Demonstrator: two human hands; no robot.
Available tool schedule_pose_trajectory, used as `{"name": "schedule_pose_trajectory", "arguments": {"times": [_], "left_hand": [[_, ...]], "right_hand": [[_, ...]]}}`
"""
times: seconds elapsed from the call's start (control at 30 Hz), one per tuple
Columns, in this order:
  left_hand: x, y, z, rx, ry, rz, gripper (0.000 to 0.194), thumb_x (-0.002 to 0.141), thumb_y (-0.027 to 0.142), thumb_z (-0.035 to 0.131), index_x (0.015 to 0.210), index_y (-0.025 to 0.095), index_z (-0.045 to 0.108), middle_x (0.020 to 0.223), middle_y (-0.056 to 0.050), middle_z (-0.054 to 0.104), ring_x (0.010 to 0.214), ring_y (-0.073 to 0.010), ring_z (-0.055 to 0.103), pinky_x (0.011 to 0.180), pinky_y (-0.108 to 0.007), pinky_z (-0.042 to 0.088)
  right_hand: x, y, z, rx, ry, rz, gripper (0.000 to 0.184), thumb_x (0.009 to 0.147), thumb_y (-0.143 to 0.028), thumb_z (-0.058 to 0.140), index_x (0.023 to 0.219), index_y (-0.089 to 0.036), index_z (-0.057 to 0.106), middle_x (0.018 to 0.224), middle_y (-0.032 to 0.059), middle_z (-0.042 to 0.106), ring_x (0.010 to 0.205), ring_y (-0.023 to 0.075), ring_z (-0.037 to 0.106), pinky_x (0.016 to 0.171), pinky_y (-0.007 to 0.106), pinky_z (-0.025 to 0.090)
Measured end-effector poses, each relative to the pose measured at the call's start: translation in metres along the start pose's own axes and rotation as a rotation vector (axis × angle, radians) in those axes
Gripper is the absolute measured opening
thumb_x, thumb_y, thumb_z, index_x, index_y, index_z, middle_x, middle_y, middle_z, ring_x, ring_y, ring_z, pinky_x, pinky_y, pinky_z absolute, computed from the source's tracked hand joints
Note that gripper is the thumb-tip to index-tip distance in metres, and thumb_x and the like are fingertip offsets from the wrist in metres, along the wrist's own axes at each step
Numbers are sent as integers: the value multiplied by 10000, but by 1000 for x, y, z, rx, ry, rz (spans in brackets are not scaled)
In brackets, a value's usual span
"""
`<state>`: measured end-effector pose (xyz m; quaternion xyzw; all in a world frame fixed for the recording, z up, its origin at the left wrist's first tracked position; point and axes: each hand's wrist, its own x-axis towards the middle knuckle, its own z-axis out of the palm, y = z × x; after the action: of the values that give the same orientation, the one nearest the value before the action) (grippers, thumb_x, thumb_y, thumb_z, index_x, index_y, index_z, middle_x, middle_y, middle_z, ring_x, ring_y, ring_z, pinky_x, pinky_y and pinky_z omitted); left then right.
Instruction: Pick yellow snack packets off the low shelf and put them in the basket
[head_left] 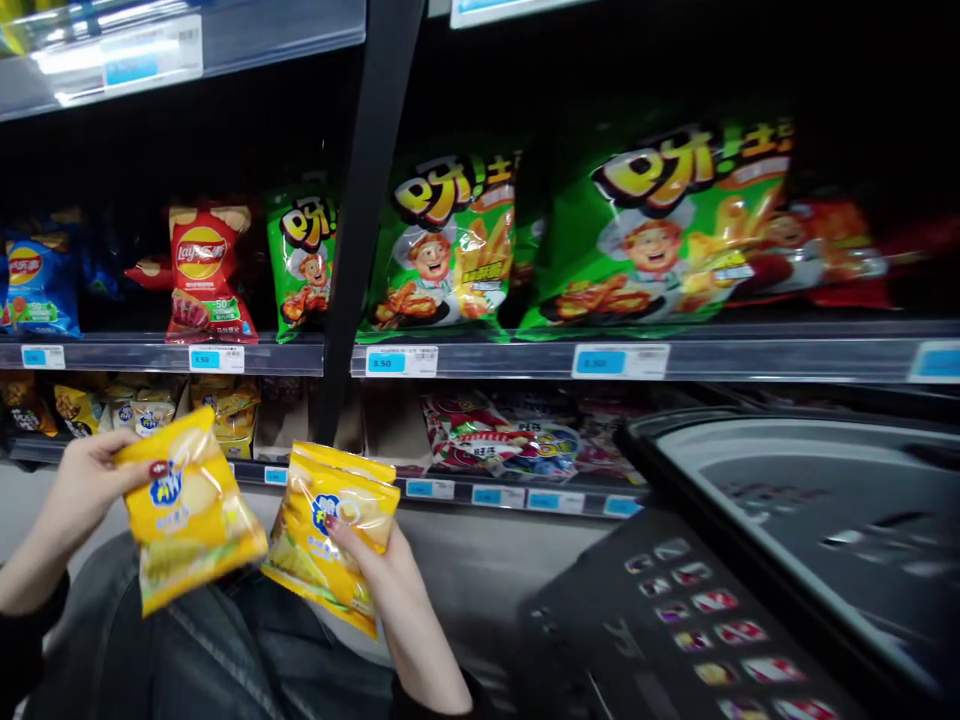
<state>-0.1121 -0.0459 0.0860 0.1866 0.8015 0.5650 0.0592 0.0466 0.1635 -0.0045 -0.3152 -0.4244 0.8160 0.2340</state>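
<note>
My left hand [86, 480] grips a yellow snack bag [187, 515] by its upper left corner, thumb on the front. My right hand [379, 565] holds a second yellow snack bag [330, 530] from below, fingers curled over its lower right side. The two bags sit side by side and nearly touch, in front of the lower store shelf. Below them are my knees in grey jeans [202, 650].
The middle shelf [525, 355] carries green snack bags [442, 250], a red chip bag [204, 272] and a blue chip bag [37, 285], with blue price tags along its edge. The lower shelf holds more yellow bags [142, 410]. A dark cart or basket [795, 560] fills the lower right.
</note>
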Motion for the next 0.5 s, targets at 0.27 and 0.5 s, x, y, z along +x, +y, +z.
{"name": "schedule_pose_trajectory", "arguments": {"times": [0.27, 0.5], "left_hand": [[-22, -19, 107, -519, -468, -148, 180, 507, 248, 773, 479, 161, 619, 1228, -91, 519, 1123, -282, 469, 825, -288, 432], [-31, -49, 127, -614, -471, -243, 170, 543, 276, 780, 632, 150, 708, 840, -54, 636, 745, -164, 583, 668, -236, 463]], "right_hand": [[2, 12, -2, -177, -213, -41, 607, 521, -425, 772, 1020, -158, 554, 1056, 125, 664, 965, 318, 617, 828, 432, 492], [16, 25, -22, -431, -275, -161, 453, 626, -364, 704, 1027, -202, 570, 1013, 71, 679, 913, 264, 632, 807, 391, 498]]}}
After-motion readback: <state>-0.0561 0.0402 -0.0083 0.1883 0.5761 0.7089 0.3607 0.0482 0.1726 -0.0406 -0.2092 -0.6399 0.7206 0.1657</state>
